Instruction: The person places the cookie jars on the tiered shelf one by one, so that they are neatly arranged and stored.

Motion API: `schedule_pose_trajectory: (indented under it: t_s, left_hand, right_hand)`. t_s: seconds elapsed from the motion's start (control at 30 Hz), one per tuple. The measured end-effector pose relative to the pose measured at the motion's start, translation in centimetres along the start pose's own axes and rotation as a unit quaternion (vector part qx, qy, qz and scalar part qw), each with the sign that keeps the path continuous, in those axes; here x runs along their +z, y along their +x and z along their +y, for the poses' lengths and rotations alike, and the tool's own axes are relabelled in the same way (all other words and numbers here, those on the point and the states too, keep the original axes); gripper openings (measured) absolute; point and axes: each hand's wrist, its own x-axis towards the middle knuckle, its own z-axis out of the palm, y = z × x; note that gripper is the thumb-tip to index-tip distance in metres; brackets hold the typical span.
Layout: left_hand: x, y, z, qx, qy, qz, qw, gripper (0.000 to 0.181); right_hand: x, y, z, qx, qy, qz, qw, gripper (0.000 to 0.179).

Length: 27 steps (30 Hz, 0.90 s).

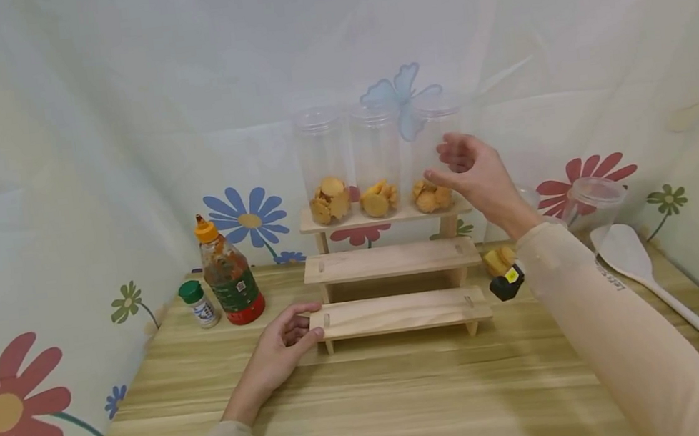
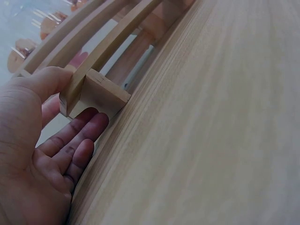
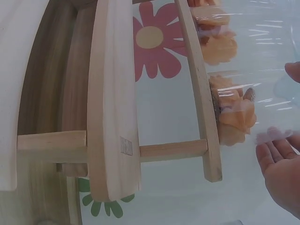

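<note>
A three-tier wooden display rack [image 1: 393,261] stands on the table. On its top tier is a row of three tall clear lidded jars: a left jar [image 1: 323,153], a middle jar [image 1: 377,154] and a right jar [image 1: 440,193], each with biscuits at the bottom. My left hand [image 1: 283,348] grips the left end of the lowest tier; in the left wrist view the thumb and index finger lie about the board's end [image 2: 75,91], the other fingers bent below. Beside the right jar, my right hand [image 1: 477,175] has its thumb spread from gently bent fingers, fingertips right at the jar's side.
At the left stand a red sauce bottle [image 1: 234,281] and a green-capped shaker [image 1: 198,305]. Behind my right forearm are another clear container with yellowish pieces [image 1: 498,260] and an open clear jar [image 1: 596,193]. A white paddle [image 1: 625,251] with a wooden handle lies at the right.
</note>
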Motion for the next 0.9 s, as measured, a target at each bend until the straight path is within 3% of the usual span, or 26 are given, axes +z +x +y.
schedule_pose_trajectory:
  t_s: [0.47,0.73,0.9]
  left_hand:
    - [0.1,0.1,0.0,0.002,-0.005,0.002,1.0,0.044]
    - [0.0,0.0,-0.1,0.002,-0.008,0.004,1.0,0.045]
    - [0.0,0.0,-0.2,0.0,-0.01,0.004,0.9999,0.044]
  right_hand:
    - [-3.3,-2.4,-1.0,-0.026,-0.003,0.043,0.9988,0.084]
    - [-6.2,-4.5,-1.3,-0.037,-0.025,0.079,0.9958,0.08]
    - [-8.3,-5.4,-1.5,-0.023,-0.043,0.097,0.9941,0.082]
